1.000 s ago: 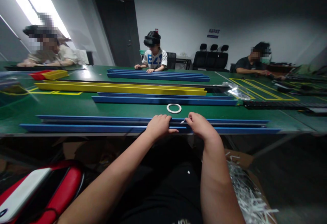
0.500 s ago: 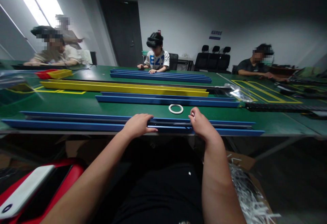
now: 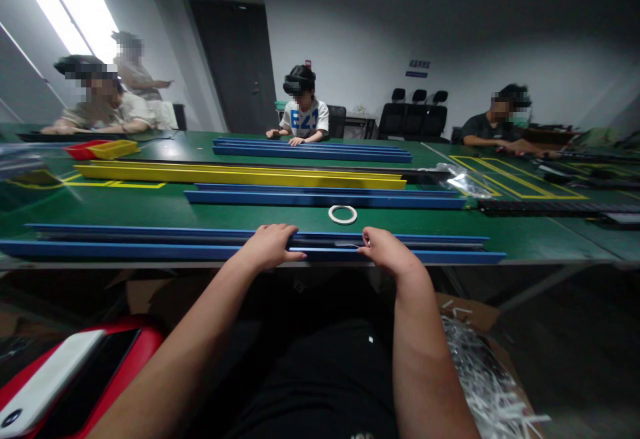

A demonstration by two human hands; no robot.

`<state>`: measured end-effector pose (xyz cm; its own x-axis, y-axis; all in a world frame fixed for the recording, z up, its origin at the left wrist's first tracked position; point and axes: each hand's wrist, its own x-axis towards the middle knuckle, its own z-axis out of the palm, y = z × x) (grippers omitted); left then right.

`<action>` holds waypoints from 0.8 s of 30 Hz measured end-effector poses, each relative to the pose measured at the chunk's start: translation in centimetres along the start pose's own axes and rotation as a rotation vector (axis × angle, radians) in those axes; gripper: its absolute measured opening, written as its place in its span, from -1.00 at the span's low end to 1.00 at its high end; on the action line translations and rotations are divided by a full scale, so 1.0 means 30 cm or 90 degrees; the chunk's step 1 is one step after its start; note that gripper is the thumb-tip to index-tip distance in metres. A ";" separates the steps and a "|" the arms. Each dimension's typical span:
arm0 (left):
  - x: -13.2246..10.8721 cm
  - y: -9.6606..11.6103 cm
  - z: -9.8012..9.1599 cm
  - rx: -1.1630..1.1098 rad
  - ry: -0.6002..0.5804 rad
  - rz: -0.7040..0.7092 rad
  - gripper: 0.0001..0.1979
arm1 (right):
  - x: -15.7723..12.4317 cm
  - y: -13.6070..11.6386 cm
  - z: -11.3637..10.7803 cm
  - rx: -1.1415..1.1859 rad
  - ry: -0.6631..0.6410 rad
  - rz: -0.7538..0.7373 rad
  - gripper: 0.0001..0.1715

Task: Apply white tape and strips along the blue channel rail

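Observation:
A long blue channel point(image 3: 125, 249) lies along the near edge of the green table, with a dark strip inside it. My left hand point(image 3: 273, 245) grips this channel near its middle, fingers over the far wall and thumb at the near wall. To the right, my right hand point(image 3: 383, 247) is closed in a pinch over the same channel. A thin pale strip point(image 3: 346, 245) reaches leftward from its fingertips inside the channel. Just beyond the hands, a white ring point(image 3: 343, 215) lies flat on the table.
Behind the ring lie another blue channel point(image 3: 320, 197), a yellow channel point(image 3: 240, 175) and more blue channels point(image 3: 310, 151). Red point(image 3: 85, 150) and yellow trays point(image 3: 115, 149) stand far left. Several people are around the table. A box of white shreds point(image 3: 480, 359) is below right.
My right hand has moved down and slightly left, closer to the channel. The near blue channel has shifted left.

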<state>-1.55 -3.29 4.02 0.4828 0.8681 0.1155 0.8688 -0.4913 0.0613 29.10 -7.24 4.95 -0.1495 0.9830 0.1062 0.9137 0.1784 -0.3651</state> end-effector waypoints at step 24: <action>0.137 0.326 0.079 0.025 0.092 0.081 -0.27 | 0.008 0.024 -0.061 0.002 0.134 0.084 -0.69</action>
<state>9.18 -4.36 2.74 0.5704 0.7788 0.2609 0.8069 -0.5907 -0.0009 30.40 -6.95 6.40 0.0537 0.9676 0.2468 0.9189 0.0489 -0.3915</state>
